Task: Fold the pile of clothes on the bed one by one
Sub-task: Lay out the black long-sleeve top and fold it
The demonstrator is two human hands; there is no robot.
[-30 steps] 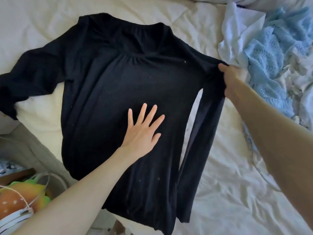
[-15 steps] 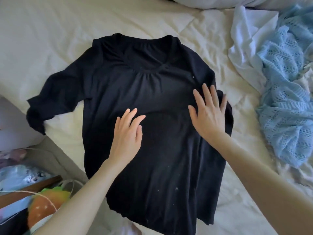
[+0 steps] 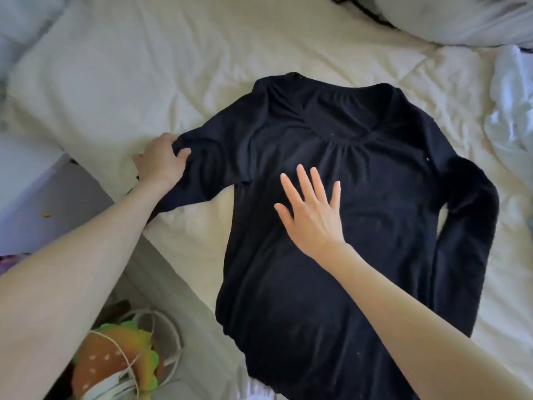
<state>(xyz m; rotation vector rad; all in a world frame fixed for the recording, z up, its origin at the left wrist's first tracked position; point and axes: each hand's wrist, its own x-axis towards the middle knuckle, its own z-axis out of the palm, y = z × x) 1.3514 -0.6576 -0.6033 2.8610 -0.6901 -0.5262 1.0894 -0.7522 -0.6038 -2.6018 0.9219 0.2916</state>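
A black long-sleeved top (image 3: 375,183) lies face up on the cream bed sheet (image 3: 173,67), neckline toward the far side. Its right sleeve is folded down along the body's right edge. My left hand (image 3: 161,160) grips the end of the left sleeve, which stretches out toward the bed's left edge. My right hand (image 3: 313,215) rests flat on the chest of the top with fingers spread. At the right edge lies a bunch of white clothes (image 3: 510,116).
A pillow (image 3: 450,18) lies at the far right of the bed. The bed's edge runs diagonally at lower left; below it on the floor sit a burger-shaped plush (image 3: 112,368) and white cords.
My left hand left the chest and took hold of the left sleeve's end. My right hand slid from the right sleeve to the middle of the chest. The view shifted right.
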